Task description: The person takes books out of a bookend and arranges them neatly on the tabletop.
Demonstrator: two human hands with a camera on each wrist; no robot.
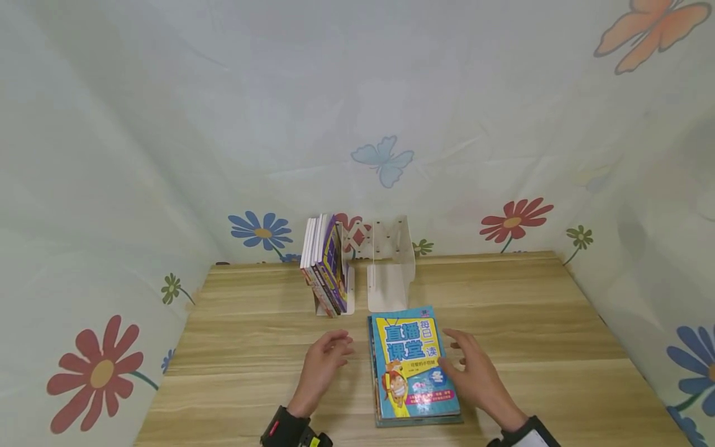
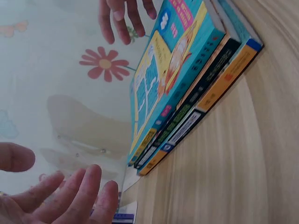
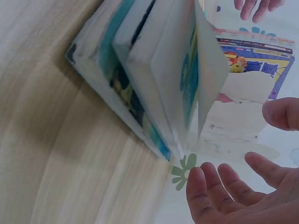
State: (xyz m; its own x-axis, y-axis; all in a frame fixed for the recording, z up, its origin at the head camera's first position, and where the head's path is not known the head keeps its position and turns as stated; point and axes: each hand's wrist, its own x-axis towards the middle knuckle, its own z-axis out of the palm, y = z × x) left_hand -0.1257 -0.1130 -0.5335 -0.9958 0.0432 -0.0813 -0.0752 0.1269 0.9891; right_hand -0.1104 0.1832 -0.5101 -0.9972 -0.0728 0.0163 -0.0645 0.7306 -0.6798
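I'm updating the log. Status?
Left hand empty, left of book stack. Right hand empty, at its right edge. Stack on table. Nothing visibly in the way.

The stripy brown surface [image 1: 519,323] lies across the bottom of the frame, and on it are a flat pile of books [image 1: 416,379], low and just right of the middle, and a white stand [image 1: 389,284] higher up, with thin books [image 1: 324,267] standing at its left.

Surface [image 1: 530,347]: pale wood grain
Backdrop [image 1: 167,93]: whitish sheet, lightly creased, along the far, left and right sides
Blue butterfly [image 1: 367,155]: far, middle
Orange butterfly [image 1: 670,31]: high, right
Red flowers [image 1: 102,375]: large one near left, another far right
Blue flowers [image 1: 262,233]: far left, near right
Green flowers [image 1: 170,289]: left, far right
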